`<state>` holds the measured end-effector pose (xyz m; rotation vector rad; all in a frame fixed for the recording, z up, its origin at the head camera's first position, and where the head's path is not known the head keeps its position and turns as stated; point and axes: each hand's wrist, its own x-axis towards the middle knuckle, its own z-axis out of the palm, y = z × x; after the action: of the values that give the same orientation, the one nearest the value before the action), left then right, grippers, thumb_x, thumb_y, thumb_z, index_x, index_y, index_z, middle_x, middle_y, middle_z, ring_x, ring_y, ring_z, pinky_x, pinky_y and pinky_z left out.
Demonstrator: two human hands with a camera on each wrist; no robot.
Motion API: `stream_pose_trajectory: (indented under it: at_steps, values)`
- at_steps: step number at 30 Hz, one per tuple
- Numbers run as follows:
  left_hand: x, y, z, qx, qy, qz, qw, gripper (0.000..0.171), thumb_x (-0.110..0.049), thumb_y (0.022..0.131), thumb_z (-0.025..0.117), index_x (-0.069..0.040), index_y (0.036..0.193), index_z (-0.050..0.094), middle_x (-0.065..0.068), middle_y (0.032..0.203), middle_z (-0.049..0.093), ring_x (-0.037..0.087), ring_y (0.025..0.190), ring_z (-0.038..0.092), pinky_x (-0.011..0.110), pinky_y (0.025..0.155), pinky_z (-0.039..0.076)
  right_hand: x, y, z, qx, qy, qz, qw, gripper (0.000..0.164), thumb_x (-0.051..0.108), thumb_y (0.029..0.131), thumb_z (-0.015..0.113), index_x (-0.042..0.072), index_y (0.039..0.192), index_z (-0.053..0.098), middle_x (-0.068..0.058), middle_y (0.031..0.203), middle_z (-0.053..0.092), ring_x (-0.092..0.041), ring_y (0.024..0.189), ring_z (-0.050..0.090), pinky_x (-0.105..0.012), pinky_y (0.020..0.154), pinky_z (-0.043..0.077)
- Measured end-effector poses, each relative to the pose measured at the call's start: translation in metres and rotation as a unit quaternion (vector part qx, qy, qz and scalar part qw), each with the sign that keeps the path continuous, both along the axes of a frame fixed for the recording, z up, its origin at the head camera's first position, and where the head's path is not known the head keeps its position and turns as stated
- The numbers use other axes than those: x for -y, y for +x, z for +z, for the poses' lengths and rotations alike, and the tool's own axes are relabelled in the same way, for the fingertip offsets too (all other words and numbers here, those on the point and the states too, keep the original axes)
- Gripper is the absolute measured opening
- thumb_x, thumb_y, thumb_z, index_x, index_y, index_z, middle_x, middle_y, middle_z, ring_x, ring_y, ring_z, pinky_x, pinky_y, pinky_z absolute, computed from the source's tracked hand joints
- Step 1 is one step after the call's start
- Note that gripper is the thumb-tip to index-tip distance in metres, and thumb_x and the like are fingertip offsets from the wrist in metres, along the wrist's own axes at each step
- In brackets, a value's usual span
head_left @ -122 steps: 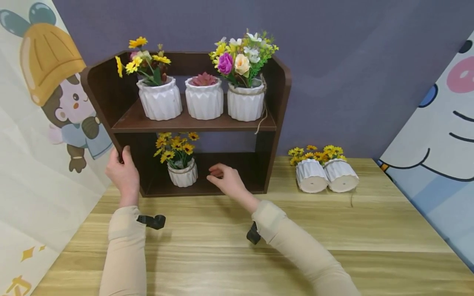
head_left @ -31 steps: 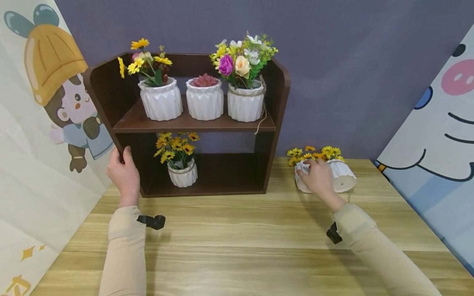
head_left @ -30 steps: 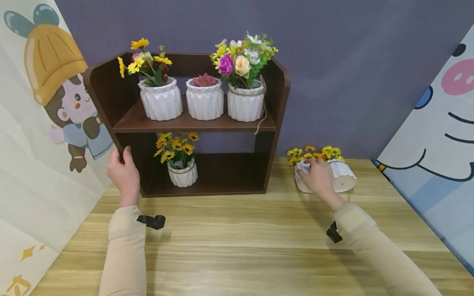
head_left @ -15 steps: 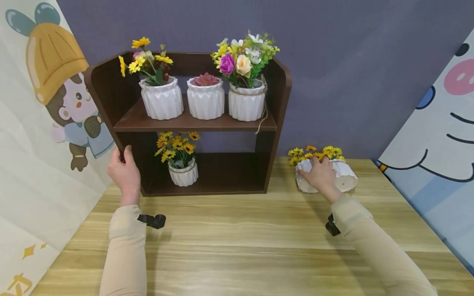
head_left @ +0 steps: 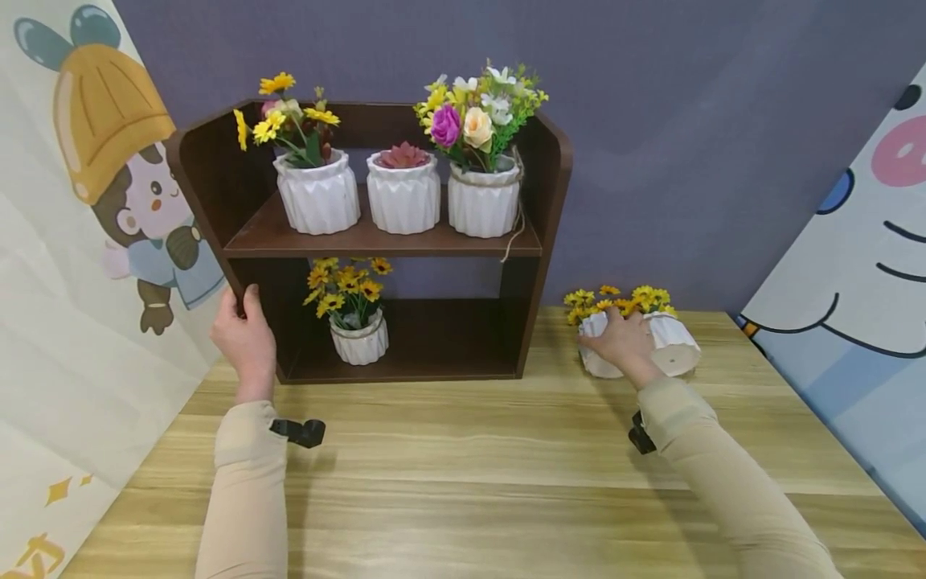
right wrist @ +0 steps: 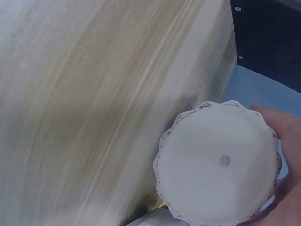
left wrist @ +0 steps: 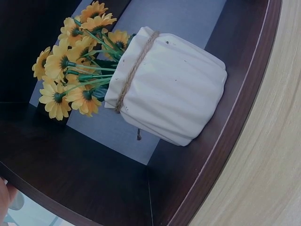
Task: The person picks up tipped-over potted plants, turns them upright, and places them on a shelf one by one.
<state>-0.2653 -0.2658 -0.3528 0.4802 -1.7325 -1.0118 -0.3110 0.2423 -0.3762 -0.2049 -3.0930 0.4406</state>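
Note:
My left hand [head_left: 246, 342] grips the left side panel of a dark brown two-tier shelf [head_left: 448, 338]. On its lower tier, near that hand, stands a white flowerpot with yellow daisies [left wrist: 171, 89], twine around its neck. Out to the right of the shelf, my right hand [head_left: 624, 346] grips the left one of two white flowerpots lying on their sides. The gripped flowerpot [head_left: 596, 362] shows its round base [right wrist: 216, 165] with a small hole in the right wrist view, fingers around its side. The other lying flowerpot [head_left: 676, 354] is partly covered by my hand.
On the upper tier stand three white pots: one with yellow flowers [head_left: 318, 197], one with a red succulent [head_left: 403, 197], and one with a mixed bouquet [head_left: 483, 201]. A wooden table [head_left: 448, 474] carries everything. A grey-blue wall [head_left: 687, 145] rises behind.
My right hand has moved from the lower tier rightward to the lying flowerpots and taken hold of the left one. My left hand has stayed on the shelf panel.

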Motion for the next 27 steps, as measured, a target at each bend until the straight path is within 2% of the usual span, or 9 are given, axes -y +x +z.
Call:
stream_pose_trajectory:
  at_steps: [4, 9, 14, 19, 27]
  values:
    - [-0.001, 0.001, 0.000, -0.003, -0.008, 0.003, 1.0000, 0.035, -0.034, 0.091, 0.049, -0.002, 0.094, 0.063, 0.014, 0.089, 0.065, 0.021, 0.070, 0.048, 0.020, 0.063, 0.030, 0.003, -0.001, 0.001, 0.017, 0.003, -0.017, 1.000, 0.091, 0.054, 0.077, 0.058, 0.002, 0.141, 0.019, -0.043, 0.131, 0.021, -0.057, 0.117, 0.024, -0.062, 0.086, 0.033]
    - [-0.001, 0.001, 0.001, -0.003, -0.004, 0.002, 1.0000, 0.035, -0.036, 0.090, 0.049, -0.004, 0.093, 0.064, 0.012, 0.087, 0.065, 0.015, 0.068, 0.045, 0.019, 0.062, 0.029, 0.004, -0.003, 0.001, 0.022, 0.001, -0.021, 1.000, 0.094, 0.055, 0.077, 0.058, 0.002, 0.142, 0.015, -0.044, 0.131, 0.022, -0.058, 0.116, 0.025, -0.063, 0.086, 0.033]
    - [0.000, 0.000, 0.000, -0.003, -0.010, 0.002, 0.9999, 0.036, -0.036, 0.090, 0.049, -0.004, 0.094, 0.064, 0.013, 0.088, 0.065, 0.022, 0.070, 0.048, 0.022, 0.063, 0.031, 0.001, -0.003, 0.001, 0.012, -0.015, -0.023, 1.000, 0.093, 0.053, 0.077, 0.058, 0.001, 0.142, 0.016, -0.043, 0.126, 0.032, -0.057, 0.113, 0.031, -0.060, 0.081, 0.037]
    - [0.000, 0.000, 0.000, -0.004, -0.005, 0.000, 1.0000, 0.035, -0.037, 0.090, 0.050, -0.005, 0.093, 0.063, 0.012, 0.086, 0.064, 0.017, 0.068, 0.046, 0.020, 0.062, 0.030, -0.005, -0.002, -0.001, -0.016, -0.030, -0.012, 0.999, 0.090, 0.050, 0.076, 0.061, 0.000, 0.139, 0.020, -0.040, 0.114, 0.044, -0.054, 0.108, 0.039, -0.055, 0.078, 0.040]
    - [0.002, -0.001, -0.001, -0.001, -0.009, 0.002, 1.0000, 0.036, -0.038, 0.090, 0.049, -0.004, 0.092, 0.063, 0.012, 0.086, 0.064, 0.012, 0.067, 0.043, 0.018, 0.062, 0.029, -0.006, 0.008, -0.003, -0.059, -0.058, 0.010, 0.997, 0.081, 0.045, 0.075, 0.065, 0.002, 0.133, 0.029, -0.035, 0.104, 0.050, -0.052, 0.101, 0.042, -0.054, 0.074, 0.039]
